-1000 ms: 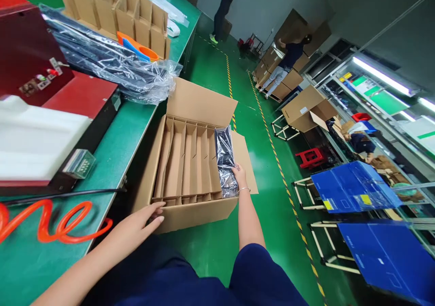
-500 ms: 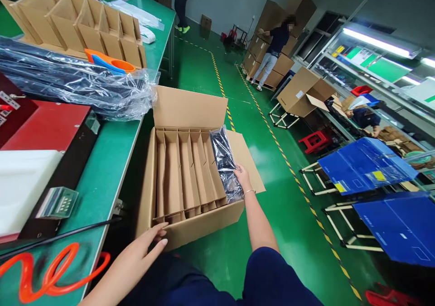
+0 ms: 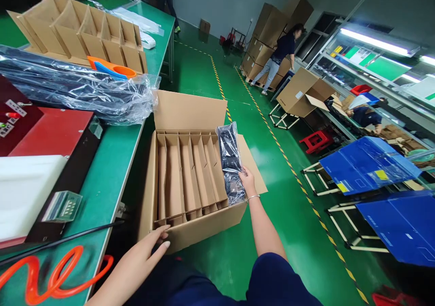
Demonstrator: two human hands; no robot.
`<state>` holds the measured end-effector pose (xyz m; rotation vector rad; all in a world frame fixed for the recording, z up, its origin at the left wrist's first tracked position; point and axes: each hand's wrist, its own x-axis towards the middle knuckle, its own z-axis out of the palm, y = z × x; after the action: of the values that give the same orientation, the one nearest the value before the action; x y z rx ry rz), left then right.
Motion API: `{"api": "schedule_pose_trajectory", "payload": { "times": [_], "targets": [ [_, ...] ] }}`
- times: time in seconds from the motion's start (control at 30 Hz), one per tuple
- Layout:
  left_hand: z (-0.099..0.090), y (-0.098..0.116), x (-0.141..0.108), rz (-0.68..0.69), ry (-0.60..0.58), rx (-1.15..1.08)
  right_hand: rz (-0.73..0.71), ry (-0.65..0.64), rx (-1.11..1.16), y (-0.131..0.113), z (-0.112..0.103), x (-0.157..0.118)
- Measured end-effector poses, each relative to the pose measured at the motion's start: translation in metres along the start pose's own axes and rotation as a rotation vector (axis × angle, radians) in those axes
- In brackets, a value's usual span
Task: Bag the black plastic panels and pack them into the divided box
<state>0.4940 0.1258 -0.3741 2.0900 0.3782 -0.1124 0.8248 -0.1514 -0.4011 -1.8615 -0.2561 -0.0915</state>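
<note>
An open cardboard box [image 3: 204, 224] with upright cardboard dividers [image 3: 181, 179] stands in front of me. At its right side, a black item in a clear plastic bag [image 3: 228, 145] stands partly down in the end slot, its far end raised above the rim and leaning right. My right hand [image 3: 247, 181] pinches the bag's right edge; some fingers are hidden behind it. At the near left corner, my left hand [image 3: 149, 251] grips the box's rim, fingers over the top and thumb against the outer wall.
Left, a green table [image 3: 98, 179] bears wrapped black parts [image 3: 74, 86], scissors with orange handles [image 3: 115, 68], a divider set [image 3: 95, 34], a red-topped machine [image 3: 50, 131] and an orange hose [image 3: 54, 279]. Blue boards [image 3: 367, 163] on frames stand right. A co-worker [image 3: 282, 48] bends near stacked cartons [image 3: 263, 39].
The bagged item has shifted slightly right, its far end now higher and clear of the dividers, my right hand moving with it. My left hand stays at the corner. The distant co-worker bends lower.
</note>
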Motion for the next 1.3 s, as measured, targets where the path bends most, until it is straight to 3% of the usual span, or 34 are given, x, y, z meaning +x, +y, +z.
{"api": "schedule_pose_trajectory", "payload": {
  "times": [0.27, 0.63, 0.93, 1.3],
  "targets": [
    [0.003, -0.008, 0.001, 0.012, 0.008, 0.011, -0.14, 0.046, -0.008, -0.034, -0.009, -0.014],
    [0.005, -0.016, 0.003, 0.012, 0.012, 0.0, -0.132, -0.03, 0.107, -0.064, -0.008, -0.037],
    [0.003, -0.014, 0.004, 0.04, 0.035, 0.015, -0.108, -0.17, 0.178, -0.087, 0.0, -0.058],
    [0.005, -0.017, 0.005, -0.019, 0.024, 0.031, -0.117, -0.193, 0.246, -0.098, -0.003, -0.07]
  ]
}}
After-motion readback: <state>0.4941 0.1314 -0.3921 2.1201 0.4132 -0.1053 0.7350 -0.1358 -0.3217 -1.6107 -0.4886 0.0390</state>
